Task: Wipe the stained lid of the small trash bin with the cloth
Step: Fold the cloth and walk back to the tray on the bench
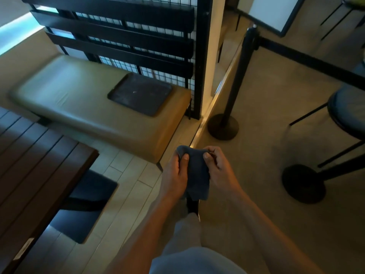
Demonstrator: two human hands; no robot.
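Left hand (175,173) and right hand (219,167) both pinch the dark cloth (196,175) between them. No trash bin is in view near either hand, so wiping the wrong surface is the risk.

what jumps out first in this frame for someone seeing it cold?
Both hands at lower centre, the left hand and right hand, each with a grip on a dark blue cloth held up between them. Behind them, a dark tray lies on the right end of a tan padded bench, against a black slatted screen. A black barrier post stands right of the bench; no trash bin shows.
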